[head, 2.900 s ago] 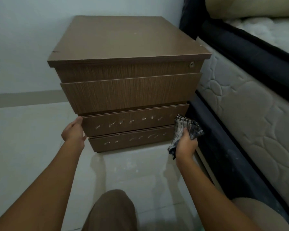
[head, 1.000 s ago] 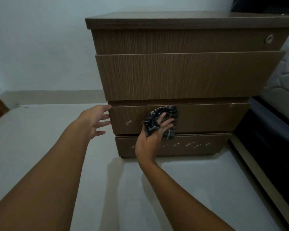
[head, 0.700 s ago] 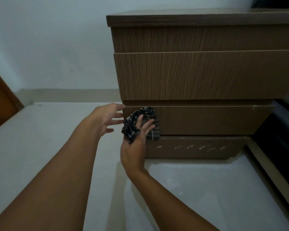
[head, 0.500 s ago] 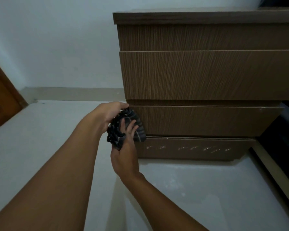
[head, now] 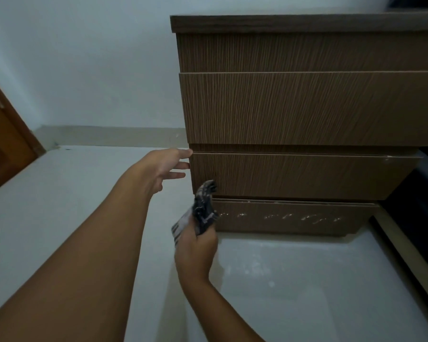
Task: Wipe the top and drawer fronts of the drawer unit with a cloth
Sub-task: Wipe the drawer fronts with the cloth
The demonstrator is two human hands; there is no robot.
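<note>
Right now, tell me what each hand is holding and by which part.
The right hand grips the checked cloth bunched at its lower end, the rest sticking up. The left hand holds nothing; its fingers reach the drawer front edge.

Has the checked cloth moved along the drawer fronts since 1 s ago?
Yes. The dark checked cloth, bunched in the right hand, went left and down: from the third brown drawer front to the bottom drawer's left corner.
</note>
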